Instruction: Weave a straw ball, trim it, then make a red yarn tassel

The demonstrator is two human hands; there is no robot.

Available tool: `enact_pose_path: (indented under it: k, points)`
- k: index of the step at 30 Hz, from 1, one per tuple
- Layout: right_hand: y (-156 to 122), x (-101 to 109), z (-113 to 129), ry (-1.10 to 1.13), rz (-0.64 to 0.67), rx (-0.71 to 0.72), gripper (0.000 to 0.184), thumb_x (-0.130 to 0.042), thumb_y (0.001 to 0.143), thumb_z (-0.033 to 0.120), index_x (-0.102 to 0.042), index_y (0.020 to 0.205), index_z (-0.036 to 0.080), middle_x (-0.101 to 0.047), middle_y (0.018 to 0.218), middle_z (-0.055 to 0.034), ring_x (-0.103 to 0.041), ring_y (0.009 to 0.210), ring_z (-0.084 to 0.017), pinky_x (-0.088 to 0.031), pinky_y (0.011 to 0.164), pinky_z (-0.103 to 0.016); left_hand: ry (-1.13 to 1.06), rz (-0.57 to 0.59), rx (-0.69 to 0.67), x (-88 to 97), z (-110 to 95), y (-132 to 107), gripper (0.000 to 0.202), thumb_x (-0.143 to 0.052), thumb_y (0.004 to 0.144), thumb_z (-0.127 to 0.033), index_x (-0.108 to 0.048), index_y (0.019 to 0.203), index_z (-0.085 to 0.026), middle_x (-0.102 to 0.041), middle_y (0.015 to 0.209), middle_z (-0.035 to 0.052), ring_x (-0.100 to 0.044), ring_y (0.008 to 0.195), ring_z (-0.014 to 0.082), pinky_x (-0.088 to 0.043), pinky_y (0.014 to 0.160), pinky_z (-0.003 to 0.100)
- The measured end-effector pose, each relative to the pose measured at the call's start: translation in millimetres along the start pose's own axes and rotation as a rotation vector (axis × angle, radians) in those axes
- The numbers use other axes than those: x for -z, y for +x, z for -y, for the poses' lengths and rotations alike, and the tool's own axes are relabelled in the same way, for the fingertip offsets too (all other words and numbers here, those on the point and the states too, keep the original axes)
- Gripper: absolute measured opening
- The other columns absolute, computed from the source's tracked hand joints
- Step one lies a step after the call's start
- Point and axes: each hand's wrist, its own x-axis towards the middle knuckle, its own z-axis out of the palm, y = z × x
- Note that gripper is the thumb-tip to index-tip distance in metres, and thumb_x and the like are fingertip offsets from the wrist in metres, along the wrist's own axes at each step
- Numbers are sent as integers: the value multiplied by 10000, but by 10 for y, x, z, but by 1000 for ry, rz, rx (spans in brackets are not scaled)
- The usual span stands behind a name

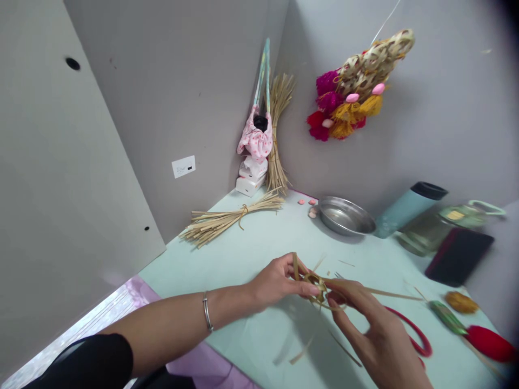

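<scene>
My left hand (279,281) pinches a small knot of woven straw strips (314,282) just above the pale green table (251,248). My right hand (373,335) meets it from the right, thumb and forefinger closed on the same straw piece, other fingers spread. Loose strip ends trail right (389,294) and down toward me. A metal bangle sits on my left wrist (207,312).
A tied bundle of straw (227,219) lies at the back left; another stands in the corner (278,135). A steel bowl (344,216), teal bottle (405,210), glass jar (441,227), dark phone (460,256) and red scissors (413,335) lie to the right. A woven ornament (360,81) hangs on the wall.
</scene>
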Motion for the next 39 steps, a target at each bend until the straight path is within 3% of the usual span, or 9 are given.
enact_pose_path:
  k: [4, 7, 12, 16, 22, 26, 29, 34, 39]
  points:
    - [-52, -71, 5, -224, -106, 74, 290, -469, 977, 235, -578, 1244, 270, -657, 1155, -78, -677, 965, -212, -536, 759, -304, -11, -31, -9, -1, -27, -4, 478, -898, 565, -352, -565, 835, -140, -648, 789, 15, -603, 688, 109, -476, 694, 281]
    - [-101, -93, -11, -298, -208, 36, 227, -482, 980, 238, -590, 1178, 264, -708, 1073, -57, -712, 876, -198, -531, 715, -288, -39, -31, -17, 4, -7, 0, 500, -907, 547, -350, -571, 852, -139, -661, 823, 31, -625, 714, 128, -483, 711, 298]
    - [-149, -85, -102, -157, -284, -62, 142, -609, 927, 329, -619, 1046, 252, -752, 933, -21, -738, 777, -183, -551, 724, -265, -7, -31, -38, 10, 29, 9, 511, -914, 534, -337, -589, 879, -145, -671, 808, 36, -624, 728, 136, -468, 738, 300]
    - [-143, -92, -135, -125, -258, -33, 132, -618, 922, 303, -659, 1035, 249, -765, 969, -24, -731, 869, -204, -550, 772, -290, 71, -44, -47, 30, 41, 12, 514, -911, 532, -359, -613, 897, -154, -670, 814, 29, -605, 731, 132, -440, 725, 279]
    - [-120, -129, -124, -235, -428, 95, 131, -648, 898, 328, -723, 967, 246, -790, 897, -9, -745, 797, -208, -542, 749, -302, 98, -46, 6, 62, 87, 15, 551, -915, 511, -378, -623, 922, -156, -665, 774, 14, -589, 686, 120, -416, 691, 264]
    - [-98, -125, -127, -70, -324, -16, 142, -658, 892, 345, -707, 977, 242, -782, 901, -15, -745, 769, -189, -571, 696, -258, 97, -45, 21, 53, 70, 4, 570, -918, 497, -394, -619, 919, -153, -667, 750, 14, -584, 657, 116, -414, 681, 269]
    - [-80, -132, -125, 2, -315, -53, 125, -665, 888, 333, -697, 970, 244, -772, 863, -11, -738, 727, -181, -577, 668, -250, 101, -48, 32, 49, 60, 1, 588, -920, 481, -413, -620, 916, -155, -669, 747, 11, -589, 648, 116, -418, 679, 272]
    - [-81, -152, -143, -205, -387, 116, 112, -630, 915, 293, -692, 986, 234, -787, 907, -27, -748, 788, -199, -553, 714, -293, 97, -60, 33, 56, 106, 18, 596, -924, 462, -424, -611, 893, -158, -680, 751, 27, -609, 669, 137, -431, 682, 283]
    - [-89, -123, -186, -357, -338, 233, 98, -621, 926, 261, -665, 1012, 247, -800, 914, -14, -761, 783, -194, -555, 676, -293, 61, -60, 25, 55, 150, 29, 601, -932, 440, -421, -598, 867, -161, -671, 756, 22, -607, 684, 137, -439, 714, 292]
